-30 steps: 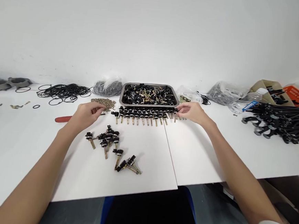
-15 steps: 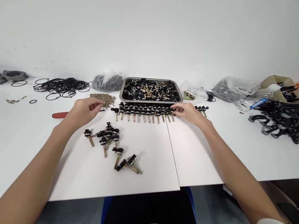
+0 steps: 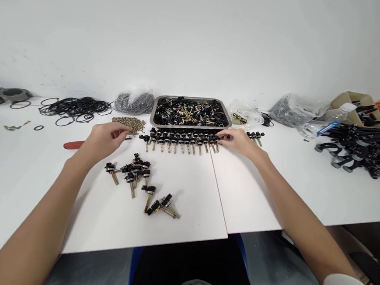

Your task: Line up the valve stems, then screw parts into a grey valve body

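Observation:
My left hand (image 3: 106, 139) is held over the table at the near side of a heap of small brass-coloured pieces (image 3: 132, 124). Its thumb and fingertips are pinched together; anything between them is too small to make out. My right hand (image 3: 238, 142) has its fingers closed round a black-headed part at the right of a tight double row of black-headed parts with brass-coloured stems (image 3: 183, 141). Closer to me lies a loose group of the same parts (image 3: 137, 169). A red-handled tool (image 3: 73, 144) lies partly behind my left hand.
A metal tray (image 3: 191, 128) piled with similar parts stands behind the row. Black rings (image 3: 77, 109) and a bag of dark pieces (image 3: 134, 103) lie at left. On the right are another bag (image 3: 289, 110), a plastic bottle (image 3: 330, 120) and black cables (image 3: 367, 147).
The view has shifted slightly, moving everything a little up and left. Both hands keep nearly the same pose and place; no part has visibly been moved.

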The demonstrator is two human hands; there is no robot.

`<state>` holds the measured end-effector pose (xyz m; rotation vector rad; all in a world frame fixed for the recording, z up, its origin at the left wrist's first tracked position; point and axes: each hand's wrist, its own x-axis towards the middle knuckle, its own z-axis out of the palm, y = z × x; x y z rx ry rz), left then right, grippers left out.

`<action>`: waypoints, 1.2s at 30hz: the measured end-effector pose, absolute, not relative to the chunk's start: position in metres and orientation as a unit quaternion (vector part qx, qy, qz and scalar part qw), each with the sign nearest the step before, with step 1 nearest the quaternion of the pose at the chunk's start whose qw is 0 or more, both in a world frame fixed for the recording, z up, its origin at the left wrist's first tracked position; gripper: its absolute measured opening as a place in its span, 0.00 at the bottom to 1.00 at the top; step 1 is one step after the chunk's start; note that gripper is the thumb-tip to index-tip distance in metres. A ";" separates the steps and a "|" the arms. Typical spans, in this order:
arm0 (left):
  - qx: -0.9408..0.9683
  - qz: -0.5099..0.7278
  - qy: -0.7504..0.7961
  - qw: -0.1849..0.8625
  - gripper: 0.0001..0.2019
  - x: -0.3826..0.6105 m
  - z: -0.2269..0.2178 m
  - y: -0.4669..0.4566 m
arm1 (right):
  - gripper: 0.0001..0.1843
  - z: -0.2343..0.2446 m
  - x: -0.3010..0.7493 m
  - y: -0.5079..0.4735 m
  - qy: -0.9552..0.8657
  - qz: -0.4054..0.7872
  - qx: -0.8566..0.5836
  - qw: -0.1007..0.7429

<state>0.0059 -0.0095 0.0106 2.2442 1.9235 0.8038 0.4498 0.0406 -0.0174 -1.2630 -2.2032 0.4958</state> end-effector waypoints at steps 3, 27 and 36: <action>0.736 0.265 0.622 0.039 0.14 0.004 0.010 -0.009 | 0.14 -0.019 0.452 0.042 -0.833 0.170 -0.453 0.269; 0.742 0.276 0.611 0.029 0.16 -0.001 0.007 -0.005 | 0.12 0.017 0.476 0.016 -0.743 0.050 -0.550 0.379; 0.749 0.264 0.608 0.024 0.18 -0.001 0.003 -0.003 | 0.09 -0.023 0.529 0.037 -0.670 -0.019 -0.588 0.453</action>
